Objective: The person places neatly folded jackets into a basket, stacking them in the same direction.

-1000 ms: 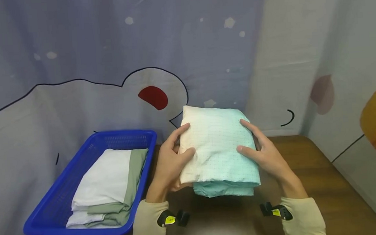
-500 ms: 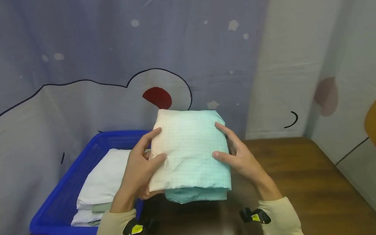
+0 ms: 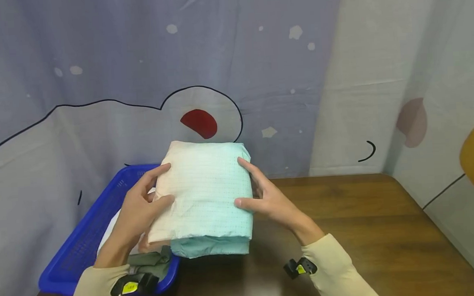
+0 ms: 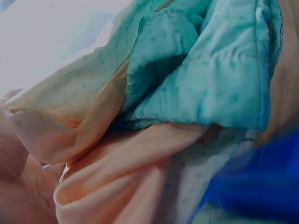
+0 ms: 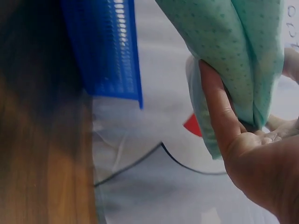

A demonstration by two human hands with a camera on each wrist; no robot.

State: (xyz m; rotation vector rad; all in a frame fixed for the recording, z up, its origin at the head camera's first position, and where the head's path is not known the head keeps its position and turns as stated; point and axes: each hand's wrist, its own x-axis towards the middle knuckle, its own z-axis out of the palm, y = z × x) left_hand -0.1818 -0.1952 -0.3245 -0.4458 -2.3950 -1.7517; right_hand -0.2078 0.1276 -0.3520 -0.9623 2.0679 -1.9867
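Between both hands is a folded bundle of cloth [image 3: 203, 191], fading from pale cream to mint green and dotted with small marks. It hangs above the table, partly over the blue basket [image 3: 83, 234]. My left hand [image 3: 137, 213] grips its left side, thumb on the top face and other fingers partly hidden. On the opposite side my right hand [image 3: 270, 200] holds the edge the same way; the right wrist view shows the fingers [image 5: 218, 105] against the green folds. Peach and teal layers [image 4: 201, 93] bunch up in the left wrist view.
Inside the basket lies folded white and green cloth [image 3: 150, 262], mostly covered by the bundle and left arm. The brown wooden table [image 3: 368, 230] extends to the right. A printed curtain [image 3: 257, 74] hangs directly behind the table.
Both hands have carried the cloth bundle leftward, from over the table's middle to partly above the basket. More of the basket and the cloth in it is now covered.
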